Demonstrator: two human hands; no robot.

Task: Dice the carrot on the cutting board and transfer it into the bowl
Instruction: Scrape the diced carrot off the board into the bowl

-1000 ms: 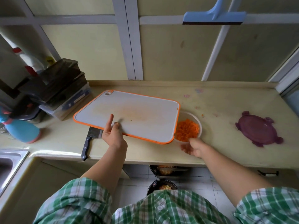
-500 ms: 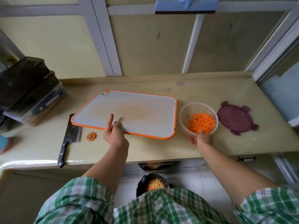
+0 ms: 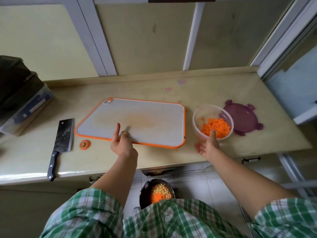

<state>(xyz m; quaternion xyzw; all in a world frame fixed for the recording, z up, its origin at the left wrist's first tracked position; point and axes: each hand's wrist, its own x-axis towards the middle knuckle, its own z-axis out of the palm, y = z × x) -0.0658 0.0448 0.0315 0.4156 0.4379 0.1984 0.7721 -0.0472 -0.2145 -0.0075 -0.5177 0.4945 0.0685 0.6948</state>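
Two hands: left (image 3: 122,145) grip unclear at rimmed board (image 3: 145,115); right (image 3: 207,146) released against translucent bowl (image 3: 196,123).

Cream countertop (image 3: 154,90), stained; items listed left to right.
Stacked containers (image 3: 25,107), cleaver (image 3: 62,134), carrot end (image 3: 84,144), orange-rimmed cutting board (image 3: 145,117), clear bowl (image 3: 195,124), purple lid (image 3: 243,119).

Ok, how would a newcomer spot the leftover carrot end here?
On the pale yellow countertop, find the grey cutting board with the orange rim. Off its near left corner, beside the black-handled steel cleaver, lies a small round orange carrot stub. Unlike the diced carrot in the clear plastic bowl, it is one whole piece.
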